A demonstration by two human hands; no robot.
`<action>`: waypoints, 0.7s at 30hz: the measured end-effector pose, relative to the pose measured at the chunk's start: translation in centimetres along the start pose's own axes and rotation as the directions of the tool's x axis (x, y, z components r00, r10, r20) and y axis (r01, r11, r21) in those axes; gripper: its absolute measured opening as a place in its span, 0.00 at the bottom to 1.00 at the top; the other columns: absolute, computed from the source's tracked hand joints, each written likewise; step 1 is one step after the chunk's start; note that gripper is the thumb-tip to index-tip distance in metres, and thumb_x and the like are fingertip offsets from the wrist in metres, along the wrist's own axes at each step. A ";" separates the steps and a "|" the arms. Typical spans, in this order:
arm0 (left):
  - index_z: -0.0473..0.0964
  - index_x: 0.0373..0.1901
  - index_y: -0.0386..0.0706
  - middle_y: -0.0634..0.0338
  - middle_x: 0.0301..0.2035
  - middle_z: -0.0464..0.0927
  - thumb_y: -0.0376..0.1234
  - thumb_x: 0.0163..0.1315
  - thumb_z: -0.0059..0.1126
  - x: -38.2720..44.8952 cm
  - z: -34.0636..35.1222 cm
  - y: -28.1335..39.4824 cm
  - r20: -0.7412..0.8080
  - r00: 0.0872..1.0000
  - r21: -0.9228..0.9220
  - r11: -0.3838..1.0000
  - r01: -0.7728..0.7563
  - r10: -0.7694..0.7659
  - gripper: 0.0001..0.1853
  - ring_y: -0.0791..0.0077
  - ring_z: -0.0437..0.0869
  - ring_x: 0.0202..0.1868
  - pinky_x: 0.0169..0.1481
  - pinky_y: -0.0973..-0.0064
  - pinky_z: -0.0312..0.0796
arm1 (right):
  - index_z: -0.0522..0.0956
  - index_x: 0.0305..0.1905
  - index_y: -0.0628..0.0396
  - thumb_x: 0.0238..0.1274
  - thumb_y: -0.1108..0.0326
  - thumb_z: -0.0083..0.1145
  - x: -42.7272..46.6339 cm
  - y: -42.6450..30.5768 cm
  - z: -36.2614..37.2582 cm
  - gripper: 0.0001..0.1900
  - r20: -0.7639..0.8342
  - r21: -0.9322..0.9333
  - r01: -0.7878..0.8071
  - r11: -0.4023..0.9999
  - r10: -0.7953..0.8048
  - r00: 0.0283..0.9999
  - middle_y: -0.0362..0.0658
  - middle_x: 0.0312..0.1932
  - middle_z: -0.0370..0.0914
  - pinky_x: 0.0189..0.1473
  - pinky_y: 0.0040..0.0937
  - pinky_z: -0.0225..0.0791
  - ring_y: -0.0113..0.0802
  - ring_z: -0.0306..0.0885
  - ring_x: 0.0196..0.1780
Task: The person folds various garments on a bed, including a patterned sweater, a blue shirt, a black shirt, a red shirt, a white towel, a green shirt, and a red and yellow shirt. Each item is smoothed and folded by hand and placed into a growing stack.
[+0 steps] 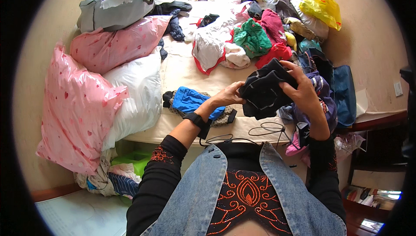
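Note:
A bunched black cloth garment [266,90] with thin pale lines is held up between both my hands, above the front of the bed. My left hand [230,93] pinches its left edge. On the other side, my right hand [300,85] grips it with the thumb on its face and the fingers behind. Below my left wrist lies a small stack of clothes, a blue garment [190,101] on top of a patterned brown one [224,118] with dark cuffs. Its middle is covered by my forearm.
Heaped clothes, including a green garment [252,38] and a white garment with red trim [208,47], lie further back. Pink heart-print bags [81,106] and a white plastic bag [136,96] fill the left. Purple clothing [325,106] and a blue fabric box [344,94] stand right. A black cable [266,128] crosses the bed's front edge.

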State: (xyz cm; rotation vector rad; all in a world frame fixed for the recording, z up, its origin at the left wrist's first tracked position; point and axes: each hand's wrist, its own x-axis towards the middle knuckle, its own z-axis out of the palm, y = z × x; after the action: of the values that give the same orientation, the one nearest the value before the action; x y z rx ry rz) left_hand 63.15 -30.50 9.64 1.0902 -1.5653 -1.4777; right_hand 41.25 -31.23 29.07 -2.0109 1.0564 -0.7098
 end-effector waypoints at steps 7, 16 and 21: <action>0.67 0.54 0.44 0.51 0.46 0.74 0.35 0.42 0.65 -1.5 1.0 -8.0 -0.012 1.000 0.113 0.994 -0.003 0.004 0.32 0.61 0.74 0.50 0.55 0.70 0.67 | 0.60 0.64 0.55 0.55 0.78 0.51 -0.5 0.1 -0.7 0.29 -0.051 0.307 -0.016 0.951 0.034 0.998 0.43 0.41 0.76 0.46 0.22 0.67 0.25 0.73 0.42; 0.75 0.35 0.38 0.62 0.27 0.77 0.33 0.50 0.61 -11.5 -2.3 -15.2 -0.176 0.903 -0.117 0.920 0.375 -0.391 0.12 0.78 0.76 0.29 0.35 0.77 0.70 | 0.59 0.64 0.56 0.60 0.76 0.49 -2.1 12.4 1.7 0.26 -0.064 0.655 -0.234 0.718 0.361 0.930 0.44 0.46 0.75 0.46 0.22 0.70 0.27 0.75 0.43; 0.76 0.35 0.42 0.55 0.27 0.79 0.41 0.46 0.63 -17.6 -5.9 -15.2 -0.528 0.705 0.057 0.809 0.586 -0.473 0.16 0.70 0.80 0.31 0.38 0.73 0.72 | 0.60 0.61 0.66 0.56 0.74 0.55 -5.0 24.3 9.6 0.27 0.089 0.688 -0.511 0.516 0.638 0.765 0.46 0.43 0.74 0.45 0.25 0.70 0.30 0.76 0.40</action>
State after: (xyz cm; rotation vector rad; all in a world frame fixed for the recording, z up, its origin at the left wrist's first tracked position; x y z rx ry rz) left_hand 77.03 -16.44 -4.09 2.0134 -1.0973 -1.2228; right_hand 35.10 -32.90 3.21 -0.8674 1.2404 -0.7573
